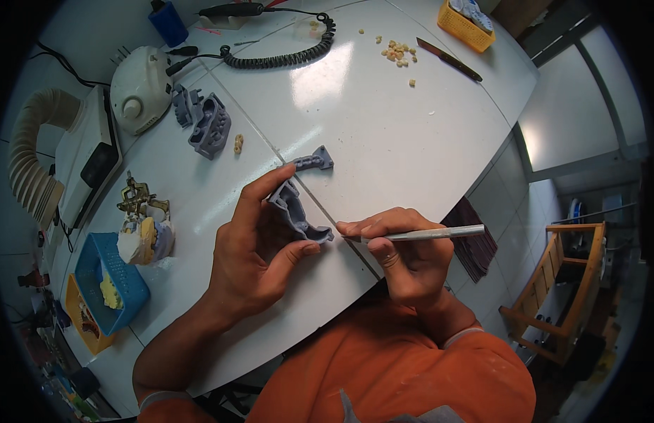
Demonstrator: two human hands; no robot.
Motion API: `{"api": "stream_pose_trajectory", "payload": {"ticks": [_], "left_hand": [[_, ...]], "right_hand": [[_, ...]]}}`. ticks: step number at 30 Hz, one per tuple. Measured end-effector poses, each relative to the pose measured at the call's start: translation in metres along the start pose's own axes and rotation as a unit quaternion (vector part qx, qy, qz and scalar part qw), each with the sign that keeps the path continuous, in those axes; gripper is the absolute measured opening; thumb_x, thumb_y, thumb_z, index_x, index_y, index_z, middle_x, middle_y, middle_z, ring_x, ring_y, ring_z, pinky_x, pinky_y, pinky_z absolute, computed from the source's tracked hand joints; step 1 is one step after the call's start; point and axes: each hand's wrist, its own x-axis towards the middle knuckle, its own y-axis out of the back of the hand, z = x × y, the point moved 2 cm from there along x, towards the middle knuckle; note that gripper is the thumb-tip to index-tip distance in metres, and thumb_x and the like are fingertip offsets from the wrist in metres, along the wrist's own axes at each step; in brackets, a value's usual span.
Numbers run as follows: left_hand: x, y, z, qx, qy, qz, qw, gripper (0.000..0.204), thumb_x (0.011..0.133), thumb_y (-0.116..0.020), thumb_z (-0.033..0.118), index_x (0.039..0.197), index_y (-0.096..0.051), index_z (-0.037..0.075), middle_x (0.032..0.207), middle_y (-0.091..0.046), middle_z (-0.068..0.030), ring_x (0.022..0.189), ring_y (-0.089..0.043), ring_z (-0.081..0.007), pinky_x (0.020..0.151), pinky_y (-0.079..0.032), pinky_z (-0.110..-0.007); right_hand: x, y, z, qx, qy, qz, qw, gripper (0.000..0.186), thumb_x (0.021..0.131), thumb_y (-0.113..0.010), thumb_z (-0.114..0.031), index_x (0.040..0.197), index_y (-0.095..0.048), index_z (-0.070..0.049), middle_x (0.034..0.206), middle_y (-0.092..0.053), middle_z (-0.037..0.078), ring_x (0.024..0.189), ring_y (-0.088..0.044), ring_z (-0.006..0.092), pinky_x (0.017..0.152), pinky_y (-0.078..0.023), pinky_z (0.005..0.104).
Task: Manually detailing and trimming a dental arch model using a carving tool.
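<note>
My left hand (253, 250) grips a grey dental model (297, 217) between thumb and fingers, its hollow side turned upward. In my right hand (410, 264) is a slim silver craft knife (440, 233), held like a pen with its handle sticking out to the right. The knife's tip points toward the model's right end, close to it; whether they touch I cannot tell. Just beyond my left fingertips lies a small grey model piece (314, 161) on the white table (383, 141). Farther left sit more grey dental models (211, 125) and a tooth-coloured bridge piece (238, 144).
Loose tooth-coloured crowns (397, 53) and a brown-handled knife (450, 60) lie at the back. A white control box (140, 92) with a coiled cord (281, 63) stands back left. An articulator with plaster casts (147, 233) and a blue basket (130, 282) are on the left.
</note>
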Motion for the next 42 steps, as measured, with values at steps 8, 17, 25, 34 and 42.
{"api": "stream_pose_trajectory", "payload": {"ticks": [8, 17, 25, 34, 42], "left_hand": [[-0.004, -0.001, 0.004, 0.132, -0.048, -0.013, 0.99, 0.059, 0.087, -0.093, 0.005, 0.137, -0.061, 0.003, 0.098, -0.072, -0.0102, 0.089, -0.075, -0.0171, 0.077, -0.061, -0.031], [-0.002, -0.009, 0.019, 0.236, -0.088, -0.067, 0.965, 0.05, 0.083, -0.086, 0.001, 0.131, -0.072, 0.006, 0.095, -0.069, -0.0116, 0.083, -0.073, -0.0241, 0.074, -0.059, -0.035], [-0.003, -0.009, 0.017, 0.249, -0.098, -0.085, 0.96, 0.037, 0.092, -0.086, 0.016, 0.125, -0.072, 0.005, 0.097, -0.065, -0.0099, 0.081, -0.069, -0.027, 0.07, -0.056, -0.039], [-0.003, -0.009, 0.018, 0.281, -0.112, -0.088, 0.949, 0.026, 0.094, -0.085, 0.019, 0.111, -0.074, 0.003, 0.097, -0.065, -0.0095, 0.086, -0.068, -0.0271, 0.07, -0.056, -0.039], [-0.004, -0.009, 0.017, 0.272, -0.112, -0.075, 0.953, 0.024, 0.095, -0.084, 0.017, 0.113, -0.077, 0.005, 0.098, -0.065, -0.0085, 0.085, -0.065, -0.0265, 0.07, -0.053, -0.04]], "right_hand": [[0.004, 0.031, 0.008, 0.013, 0.018, 0.081, 0.996, 0.013, 0.099, -0.083, -0.005, 0.103, -0.075, 0.004, 0.102, -0.076, 0.017, 0.094, -0.08, 0.0249, 0.089, -0.066, 0.0362], [0.007, 0.024, 0.002, 0.05, -0.035, 0.059, 0.996, 0.014, 0.098, -0.082, 0.001, 0.109, -0.074, 0.006, 0.102, -0.079, 0.018, 0.097, -0.08, 0.0228, 0.091, -0.067, 0.0328], [0.006, 0.018, 0.001, 0.053, -0.054, 0.031, 0.997, 0.02, 0.102, -0.08, -0.008, 0.111, -0.073, 0.008, 0.107, -0.081, 0.019, 0.106, -0.081, 0.0249, 0.095, -0.067, 0.034], [0.009, 0.011, 0.004, 0.059, -0.057, 0.041, 0.996, 0.026, 0.108, -0.073, -0.017, 0.11, -0.069, 0.009, 0.103, -0.077, 0.015, 0.102, -0.081, 0.0239, 0.088, -0.068, 0.0318], [0.009, 0.011, 0.006, 0.044, -0.049, 0.028, 0.997, 0.029, 0.107, -0.073, -0.019, 0.111, -0.07, 0.009, 0.102, -0.078, 0.016, 0.101, -0.081, 0.0226, 0.088, -0.067, 0.0307]]}}
